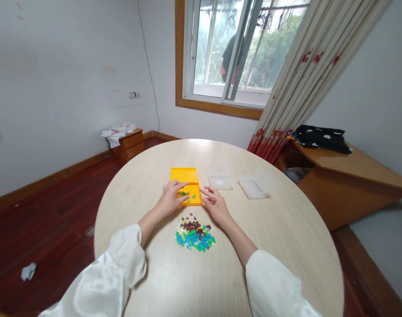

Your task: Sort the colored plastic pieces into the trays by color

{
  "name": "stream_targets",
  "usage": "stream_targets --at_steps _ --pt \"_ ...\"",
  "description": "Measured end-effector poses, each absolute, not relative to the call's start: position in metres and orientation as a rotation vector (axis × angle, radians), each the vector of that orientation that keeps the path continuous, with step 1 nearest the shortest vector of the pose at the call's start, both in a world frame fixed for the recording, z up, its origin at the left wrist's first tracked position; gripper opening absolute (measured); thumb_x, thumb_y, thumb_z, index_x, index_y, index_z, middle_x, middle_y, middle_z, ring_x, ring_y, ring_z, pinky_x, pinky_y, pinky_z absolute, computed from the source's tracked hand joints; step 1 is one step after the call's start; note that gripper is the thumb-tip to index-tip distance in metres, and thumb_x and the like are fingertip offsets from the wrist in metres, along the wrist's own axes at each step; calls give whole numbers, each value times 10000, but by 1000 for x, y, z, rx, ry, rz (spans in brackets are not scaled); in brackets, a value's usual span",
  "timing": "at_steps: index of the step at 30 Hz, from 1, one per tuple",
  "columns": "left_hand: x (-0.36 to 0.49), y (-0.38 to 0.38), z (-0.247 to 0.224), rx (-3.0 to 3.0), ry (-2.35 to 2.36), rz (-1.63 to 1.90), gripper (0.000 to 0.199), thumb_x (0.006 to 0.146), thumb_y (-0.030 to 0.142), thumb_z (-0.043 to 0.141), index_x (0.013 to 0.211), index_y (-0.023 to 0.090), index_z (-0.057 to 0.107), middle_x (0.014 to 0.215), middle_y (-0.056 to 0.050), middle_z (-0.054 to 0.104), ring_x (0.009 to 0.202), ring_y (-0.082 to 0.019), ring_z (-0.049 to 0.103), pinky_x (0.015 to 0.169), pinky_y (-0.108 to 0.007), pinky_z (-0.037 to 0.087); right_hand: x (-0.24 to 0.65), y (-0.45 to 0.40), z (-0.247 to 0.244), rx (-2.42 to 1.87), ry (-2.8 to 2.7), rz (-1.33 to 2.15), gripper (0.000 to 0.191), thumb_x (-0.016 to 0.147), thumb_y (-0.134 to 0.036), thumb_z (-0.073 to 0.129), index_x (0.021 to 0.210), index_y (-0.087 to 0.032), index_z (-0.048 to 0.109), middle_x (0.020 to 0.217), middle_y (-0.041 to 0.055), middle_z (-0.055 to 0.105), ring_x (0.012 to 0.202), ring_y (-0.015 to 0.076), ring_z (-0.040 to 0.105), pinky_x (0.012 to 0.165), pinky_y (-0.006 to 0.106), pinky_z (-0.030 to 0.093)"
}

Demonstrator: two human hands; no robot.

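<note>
An open yellow case (184,175) lies on the round table, its lid folded back. A few small green pieces (194,197) are inside its near half. At the case's left side is my left hand (170,195), fingers apart and reaching over the near half, with nothing visible between them. My right hand (215,203) is at the right edge of the case, its fingers spread and its fingertips close to the rim. Nearer to me, a loose pile of small bricks (195,235) in brown, blue, green and cream spreads over the tabletop.
Two clear plastic cases, one (220,181) just right of the yellow case and another (253,188) farther right, stand open on the table (286,246). Beyond the table are a small wooden cabinet (134,143) and a wooden desk (362,176).
</note>
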State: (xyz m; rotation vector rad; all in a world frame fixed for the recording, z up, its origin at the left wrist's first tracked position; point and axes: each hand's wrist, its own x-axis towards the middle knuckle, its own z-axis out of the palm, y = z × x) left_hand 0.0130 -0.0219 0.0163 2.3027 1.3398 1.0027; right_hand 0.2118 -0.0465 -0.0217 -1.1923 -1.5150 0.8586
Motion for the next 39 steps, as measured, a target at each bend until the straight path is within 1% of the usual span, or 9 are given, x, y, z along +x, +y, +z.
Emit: stream_targets --at_steps 4,6,14,18,23,26,31,34,39 --pt "16 -29 22 2373 1128 882 102 768 231 654 859 201 690 879 -40 631 887 -199 557 836 -375 370 213 -46 -21 -1177 -1522 851 353 768 -421 605 1061 -241 688 1237 102 501 1123 224 495 841 366 490" --pt "20 -35 25 2413 1032 786 61 775 234 652 802 199 693 848 -35 638 868 -193 551 822 -356 365 213 -46 -21 -1155 -1504 857 348 758 -429 618 1031 -229 700 1216 109 510 1125 232 499 849 378 484" --pt "45 -64 32 2466 824 447 80 788 247 654 744 190 689 824 -21 642 858 -179 567 868 -354 330 212 -45 -21 -1122 -1442 883 360 740 -463 628 980 -208 710 1178 108 505 1113 235 512 855 378 481" --pt "52 -71 33 2468 897 343 125 719 298 723 758 183 695 837 -33 660 867 -211 580 874 -376 325 211 -45 -21 -1128 -1438 883 347 735 -455 639 964 -206 715 1165 106 512 1099 236 518 842 375 486" --pt "54 -71 34 2472 970 273 17 705 186 682 711 170 679 771 -22 668 816 -198 581 811 -332 335 211 -45 -20 -1130 -1434 868 339 737 -455 639 960 -212 719 1147 97 528 1061 227 537 819 359 492" --pt "55 -72 35 2475 971 247 70 696 116 620 684 165 668 748 -14 662 798 -186 576 795 -318 330 211 -46 -21 -1130 -1435 859 332 740 -453 637 955 -214 722 1132 93 538 1039 222 544 810 352 492" --pt "55 -69 34 2460 1042 340 50 701 154 627 666 169 660 715 -14 641 775 -183 566 781 -320 336 211 -46 -21 -1123 -1414 868 324 734 -450 637 946 -220 721 1123 86 536 1038 214 542 812 343 489" --pt "47 -57 31 2388 1210 570 41 714 208 646 719 175 669 797 -31 656 834 -198 572 788 -326 353 211 -46 -20 -1108 -1404 873 286 728 -418 645 911 -213 722 1111 82 536 1022 208 548 798 338 485" --pt "22 -25 24 2182 1503 933 47 734 201 635 757 172 663 833 -33 673 826 -180 590 806 -328 372 207 -53 -13 -1128 -1507 782 145 739 -307 631 753 -179 698 914 68 581 838 179 564 646 299 463"
